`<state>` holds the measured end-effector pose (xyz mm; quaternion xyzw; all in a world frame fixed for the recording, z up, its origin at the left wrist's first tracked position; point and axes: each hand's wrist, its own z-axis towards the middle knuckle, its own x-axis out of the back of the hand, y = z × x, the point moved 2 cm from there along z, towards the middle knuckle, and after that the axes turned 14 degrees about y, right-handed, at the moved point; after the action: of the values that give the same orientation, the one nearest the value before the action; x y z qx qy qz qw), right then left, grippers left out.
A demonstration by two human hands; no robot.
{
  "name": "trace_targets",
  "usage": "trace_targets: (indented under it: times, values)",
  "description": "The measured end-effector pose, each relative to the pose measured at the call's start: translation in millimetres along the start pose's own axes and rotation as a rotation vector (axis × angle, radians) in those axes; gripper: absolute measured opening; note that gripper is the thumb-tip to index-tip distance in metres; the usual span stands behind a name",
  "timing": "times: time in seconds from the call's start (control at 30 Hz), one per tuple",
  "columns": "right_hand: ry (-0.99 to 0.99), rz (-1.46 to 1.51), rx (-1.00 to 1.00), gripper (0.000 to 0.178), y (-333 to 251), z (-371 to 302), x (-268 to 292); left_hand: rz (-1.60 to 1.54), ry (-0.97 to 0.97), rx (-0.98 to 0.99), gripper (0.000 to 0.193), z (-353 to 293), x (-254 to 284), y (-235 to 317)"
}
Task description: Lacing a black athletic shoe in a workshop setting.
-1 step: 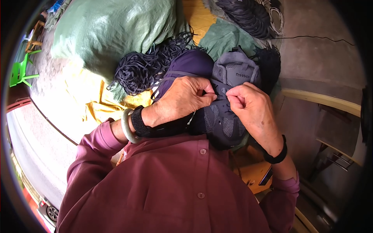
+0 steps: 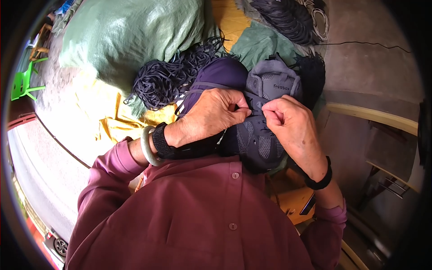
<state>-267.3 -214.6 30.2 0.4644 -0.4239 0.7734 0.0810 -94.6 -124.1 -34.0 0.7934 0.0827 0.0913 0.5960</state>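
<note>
A dark grey sneaker (image 2: pixel 263 143) rests on my lap, its toe toward me and its padded tongue (image 2: pixel 275 85) pointing away. Over its eyelets, my left hand (image 2: pixel 216 109) pinches thumb and forefinger together on the dark shoelace (image 2: pixel 255 97), from the left side. From the right, my right hand (image 2: pixel 294 123) is closed in a similar pinch at the opposite eyelet row. The lace ends inside both pinches are mostly hidden by the fingers. Purple-dark cloth (image 2: pixel 220 74) covers my knee beside the shoe.
A tangled heap of dark laces (image 2: pixel 155 85) lies beyond my left hand, against a big pale green sack (image 2: pixel 135 33). More bundled dark cords (image 2: pixel 288 20) sit at the far right. A wooden-edged table (image 2: pixel 373 117) stands right; a green chair (image 2: pixel 28 81) is far left.
</note>
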Motion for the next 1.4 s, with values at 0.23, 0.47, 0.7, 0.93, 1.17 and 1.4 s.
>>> trace_targets:
  times: [0.23, 0.47, 0.7, 0.93, 1.17, 1.4]
  values:
    - [0.02, -0.013, -0.072, 0.012, -7, 2, -3, 0.006, 0.051, -0.07, 0.013, 0, -7, -5]
    - [-0.053, -0.042, -0.121, 0.01, -6, 7, 0, 0.16, 0.108, -0.266, 0.011, 4, -17, 3]
    - [-0.058, -0.05, -0.051, 0.009, -6, 6, -2, 0.298, -0.01, -0.348, 0.013, 5, 3, 8]
    - [-0.098, -0.053, -0.056, 0.009, -4, 8, -1, 0.501, 0.094, -0.376, 0.017, 1, -4, 8]
    - [-0.086, -0.058, 0.008, 0.01, -10, 6, -4, 0.499, 0.007, -0.375, 0.016, 2, 3, 10]
    - [-0.101, -0.138, 0.145, 0.008, -10, 7, -4, 0.414, -0.021, -0.401, 0.016, 5, 3, 5]
